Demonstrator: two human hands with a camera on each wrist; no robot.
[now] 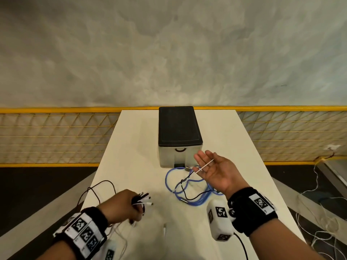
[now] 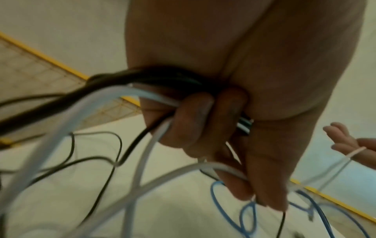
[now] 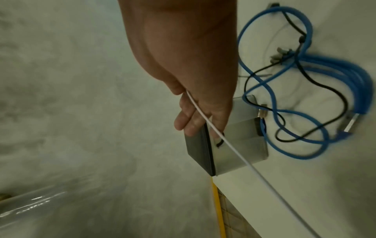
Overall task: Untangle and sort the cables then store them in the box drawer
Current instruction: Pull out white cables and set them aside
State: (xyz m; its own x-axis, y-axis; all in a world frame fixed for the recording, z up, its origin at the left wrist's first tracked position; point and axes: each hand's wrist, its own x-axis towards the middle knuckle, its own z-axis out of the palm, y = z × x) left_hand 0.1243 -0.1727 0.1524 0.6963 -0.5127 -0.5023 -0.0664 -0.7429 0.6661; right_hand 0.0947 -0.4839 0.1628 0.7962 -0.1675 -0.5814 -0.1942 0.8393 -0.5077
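Left hand (image 1: 125,205) fingers (image 2: 195,116) curled tight round bundle of black and white cables (image 1: 143,200) above tabletop (image 1: 135,147) near-left edge. Right hand (image 1: 216,170) palm up, fingers (image 3: 184,119) straight, thin white cable (image 1: 205,166) draped across them. Blue cable (image 1: 187,186) tangled with black one lies before box drawer (image 1: 179,136), mid-tabletop.

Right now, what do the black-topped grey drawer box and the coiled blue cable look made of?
Black-topped grey drawer box: apparently moulded plastic, matte dark lid, faintly translucent grey front, rounded edges. Coiled blue cable: seemingly flexible rubbery or PVC jacket, smooth, bending in soft loops; its silvery plug tips look metallic.
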